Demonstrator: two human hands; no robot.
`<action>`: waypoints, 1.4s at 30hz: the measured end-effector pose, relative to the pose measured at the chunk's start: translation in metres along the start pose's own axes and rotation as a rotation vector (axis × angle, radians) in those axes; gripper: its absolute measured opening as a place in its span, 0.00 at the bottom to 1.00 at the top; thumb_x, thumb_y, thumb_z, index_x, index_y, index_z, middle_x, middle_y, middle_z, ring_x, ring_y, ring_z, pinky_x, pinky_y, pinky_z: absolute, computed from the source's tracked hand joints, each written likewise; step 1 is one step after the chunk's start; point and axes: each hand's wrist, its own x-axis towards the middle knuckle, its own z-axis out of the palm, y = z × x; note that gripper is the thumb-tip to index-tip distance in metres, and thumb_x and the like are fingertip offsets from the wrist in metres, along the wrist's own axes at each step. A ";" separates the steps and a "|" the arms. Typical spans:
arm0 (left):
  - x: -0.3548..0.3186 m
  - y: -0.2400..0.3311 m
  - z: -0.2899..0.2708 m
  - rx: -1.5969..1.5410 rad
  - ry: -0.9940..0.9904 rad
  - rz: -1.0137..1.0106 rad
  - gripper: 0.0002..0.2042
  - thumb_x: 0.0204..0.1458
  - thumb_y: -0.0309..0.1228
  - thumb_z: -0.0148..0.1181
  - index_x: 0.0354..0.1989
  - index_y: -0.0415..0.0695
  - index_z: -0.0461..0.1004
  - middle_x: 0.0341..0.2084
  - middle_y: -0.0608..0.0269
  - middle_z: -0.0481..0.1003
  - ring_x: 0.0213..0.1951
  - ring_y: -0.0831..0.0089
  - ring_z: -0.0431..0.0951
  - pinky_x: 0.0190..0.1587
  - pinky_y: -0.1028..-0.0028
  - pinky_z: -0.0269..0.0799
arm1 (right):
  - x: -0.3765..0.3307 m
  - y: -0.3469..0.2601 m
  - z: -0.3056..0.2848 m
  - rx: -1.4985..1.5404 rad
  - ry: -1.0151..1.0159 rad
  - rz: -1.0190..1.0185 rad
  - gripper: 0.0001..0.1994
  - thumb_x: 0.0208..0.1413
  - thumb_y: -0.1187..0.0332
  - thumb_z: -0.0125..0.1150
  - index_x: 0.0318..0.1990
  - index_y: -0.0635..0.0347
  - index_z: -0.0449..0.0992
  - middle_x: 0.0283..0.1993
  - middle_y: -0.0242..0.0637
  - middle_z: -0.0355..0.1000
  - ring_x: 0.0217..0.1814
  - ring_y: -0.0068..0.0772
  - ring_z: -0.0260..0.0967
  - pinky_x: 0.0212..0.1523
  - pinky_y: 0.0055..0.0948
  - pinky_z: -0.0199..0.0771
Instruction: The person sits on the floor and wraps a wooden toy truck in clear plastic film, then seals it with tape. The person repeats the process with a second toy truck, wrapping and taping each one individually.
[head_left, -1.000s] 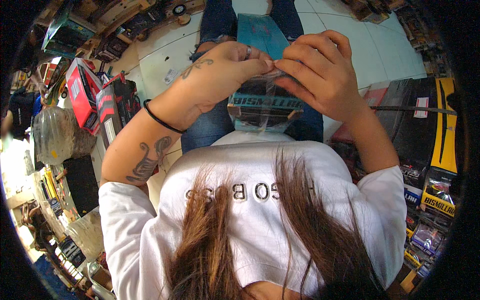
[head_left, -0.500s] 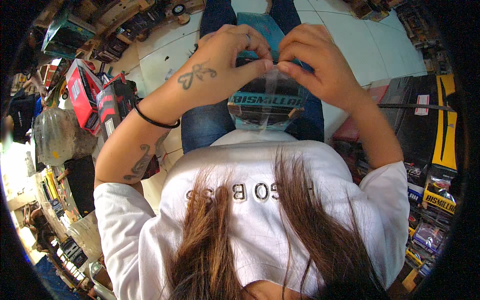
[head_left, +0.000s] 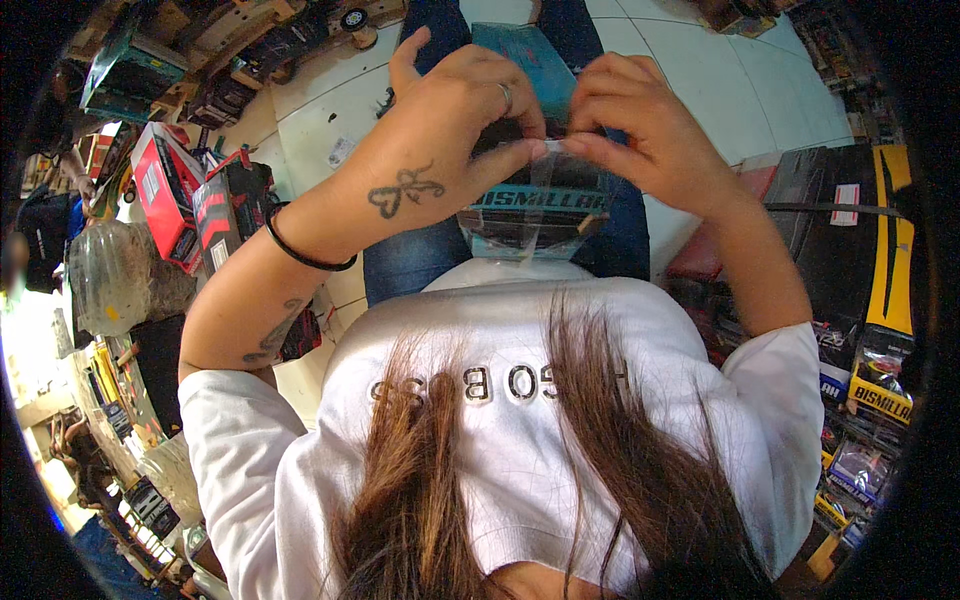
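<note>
Above the lap: a clear plastic bag [head_left: 535,205] with a teal and black card inside is hanging over the knees in blue jeans [head_left: 420,250], its top edge being held up between both hands.
Left hand [head_left: 440,150]: is pinching the bag's top edge between thumb and fingers, closed on the plastic; a ring is showing on one finger and a black band [head_left: 300,250] is sitting on the wrist.
Right hand [head_left: 640,135]: is pinching the same top edge just beside the left hand, fingertips of the two hands nearly touching.
Left of the bag: red and black boxes [head_left: 185,200] are lying on the white tiled floor [head_left: 310,110].
Right of the bag: black and yellow packages [head_left: 880,290] are stacking up along the edge.
Below the bag: a white shirt [head_left: 500,400] and long brown hair [head_left: 420,500] are filling the view.
</note>
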 end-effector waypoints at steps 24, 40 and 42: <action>0.004 -0.009 0.014 -0.441 -0.094 -0.267 0.05 0.54 0.28 0.57 0.35 0.41 0.73 0.33 0.61 0.72 0.40 0.66 0.72 0.48 0.72 0.64 | -0.011 -0.026 0.031 -0.347 0.465 -0.048 0.09 0.43 0.62 0.66 0.31 0.53 0.77 0.36 0.28 0.71 0.43 0.33 0.66 0.48 0.40 0.57; -0.002 -0.003 0.008 0.032 0.000 -0.002 0.05 0.46 0.34 0.64 0.30 0.50 0.75 0.40 0.68 0.70 0.53 0.69 0.66 0.63 0.51 0.36 | -0.014 -0.006 -0.009 -0.180 0.117 -0.025 0.09 0.48 0.61 0.61 0.30 0.55 0.73 0.36 0.31 0.70 0.48 0.37 0.64 0.52 0.41 0.55; -0.003 -0.004 0.012 0.031 0.010 0.011 0.06 0.45 0.34 0.64 0.30 0.51 0.75 0.40 0.69 0.70 0.54 0.69 0.66 0.63 0.50 0.35 | -0.015 -0.011 -0.012 -0.213 0.243 -0.049 0.09 0.47 0.61 0.62 0.30 0.55 0.73 0.36 0.32 0.70 0.48 0.39 0.64 0.50 0.41 0.56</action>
